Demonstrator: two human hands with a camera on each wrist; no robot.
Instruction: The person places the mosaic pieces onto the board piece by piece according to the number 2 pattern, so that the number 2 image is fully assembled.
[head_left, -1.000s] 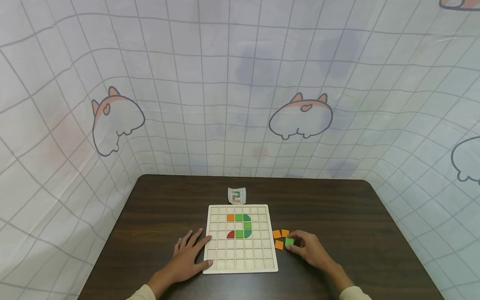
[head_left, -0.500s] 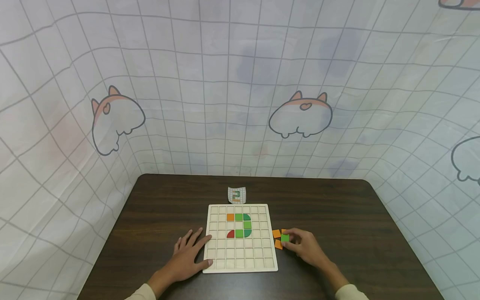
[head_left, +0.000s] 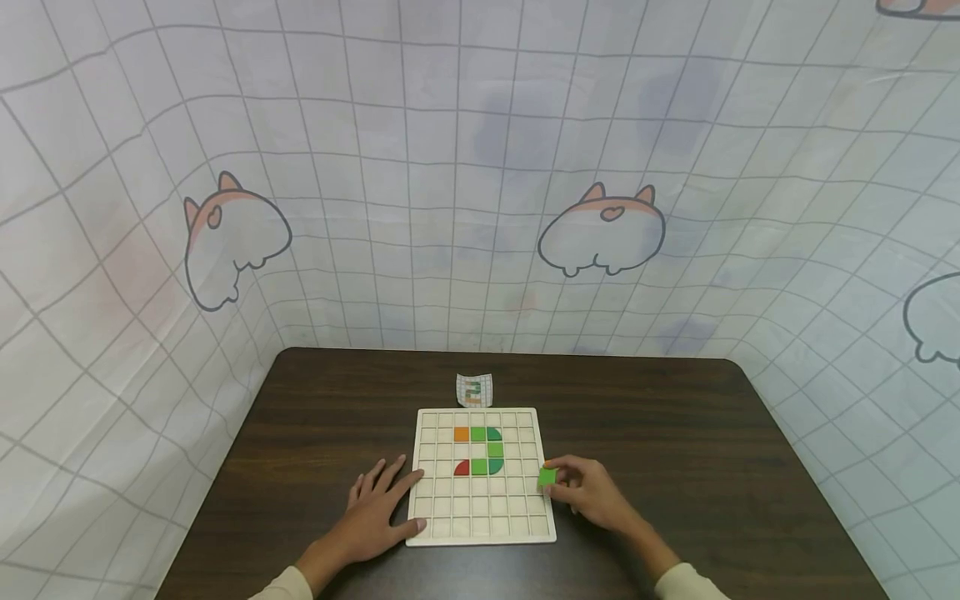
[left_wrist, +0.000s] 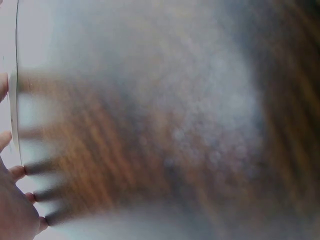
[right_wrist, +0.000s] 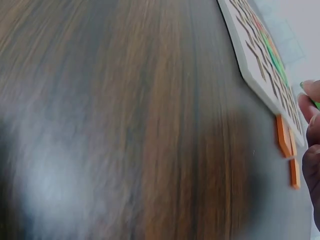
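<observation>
pinching a green tile [head_left: 547, 477], the right hand [head_left: 591, 493] is at the right side of a pale gridded board [head_left: 480, 506]. its grip is narrow, closed on the tile's edges; in the head view the tile overlaps the board's right rim, though contact cannot be told. the left hand [head_left: 372, 521] has a wide grip, fingers spread, thumb and index fingertip on the board's left rim, other fingers over the bench [head_left: 645, 400].

on board, second row from far side: orange square [head_left: 461, 434], green square [head_left: 478, 434], dark green quarter-round [head_left: 493, 434]. third row: second green square [head_left: 495, 450], below the quarter-round. fourth row: red quarter-round [head_left: 462, 468], third green square [head_left: 478, 467], lower dark green quarter-round [head_left: 495, 467].

loose orange tiles [right_wrist: 284, 137] lie just beside the board's right edge, mostly hidden by the hand in the head view. a printed card [head_left: 474, 391] lies at the far edge. grid-patterned fabric [head_left: 435, 250] stands behind the bench. left wrist view: largely blurred.
</observation>
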